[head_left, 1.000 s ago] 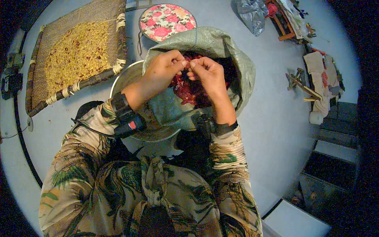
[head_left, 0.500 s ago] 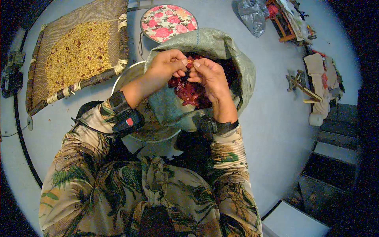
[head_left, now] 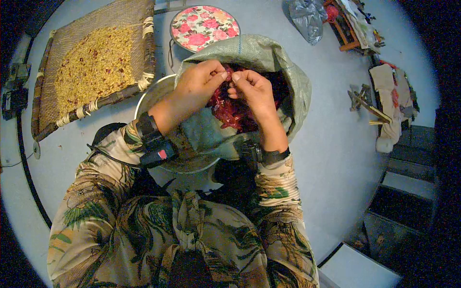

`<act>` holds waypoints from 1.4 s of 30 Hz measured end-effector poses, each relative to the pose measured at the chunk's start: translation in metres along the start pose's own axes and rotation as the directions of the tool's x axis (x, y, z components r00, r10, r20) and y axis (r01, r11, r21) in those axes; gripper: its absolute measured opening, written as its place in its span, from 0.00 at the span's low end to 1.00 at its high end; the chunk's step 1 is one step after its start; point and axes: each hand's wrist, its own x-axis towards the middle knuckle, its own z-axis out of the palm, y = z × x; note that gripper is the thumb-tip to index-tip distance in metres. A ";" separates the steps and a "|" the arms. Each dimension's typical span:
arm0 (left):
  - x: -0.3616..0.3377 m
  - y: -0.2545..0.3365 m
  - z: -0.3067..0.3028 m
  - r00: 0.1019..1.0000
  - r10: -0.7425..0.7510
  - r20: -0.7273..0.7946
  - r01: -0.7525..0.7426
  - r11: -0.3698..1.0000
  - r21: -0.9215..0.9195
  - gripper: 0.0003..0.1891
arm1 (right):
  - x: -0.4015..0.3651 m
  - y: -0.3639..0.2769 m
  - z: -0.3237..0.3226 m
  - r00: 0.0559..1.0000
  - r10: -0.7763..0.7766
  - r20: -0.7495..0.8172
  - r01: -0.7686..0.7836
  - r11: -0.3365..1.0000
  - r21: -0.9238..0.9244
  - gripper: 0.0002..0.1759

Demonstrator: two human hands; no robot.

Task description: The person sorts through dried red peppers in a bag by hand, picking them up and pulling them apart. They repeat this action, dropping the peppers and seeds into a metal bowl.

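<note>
Both my hands are over the mouth of a greenish woven sack (head_left: 295,91) with dried red chili peppers (head_left: 230,113) inside. My left hand (head_left: 199,79) has thumb and forefinger pinched together, and my right hand (head_left: 254,91) is pinched just beside it. A small piece of dried red chili (head_left: 229,75) shows between the fingertips, mostly covered by them. The right hand's other fingers are curled in. Under and behind the sack stands a wide round metal basin (head_left: 153,93).
A wood-framed mesh tray (head_left: 96,31) with yellow seeds (head_left: 96,62) and red bits lies at left. Behind the sack is a round flowered stool (head_left: 205,28). A grey plastic bag (head_left: 307,21) and a low wooden seat (head_left: 348,41) are at upper right, dark steps (head_left: 408,168) at right.
The orange-red opened piece between my fingertips shows less now. My right hand has shifted slightly left, and my left forearm has turned a little.
</note>
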 end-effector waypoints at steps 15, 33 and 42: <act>-0.001 0.008 -0.002 0.999 0.002 -0.036 -0.001 0.999 0.044 0.08 | 0.002 0.001 -0.002 0.999 0.027 0.019 -0.029 0.995 0.092 0.09; -0.003 0.008 -0.006 0.960 0.273 0.061 -0.271 0.851 0.450 0.07 | 0.001 0.014 0.006 0.981 -0.195 -0.006 0.190 0.965 -0.181 0.10; 0.000 0.006 -0.006 0.990 0.128 0.059 -0.139 0.949 0.281 0.06 | -0.001 0.007 0.007 0.985 -0.173 -0.003 0.168 0.965 -0.202 0.10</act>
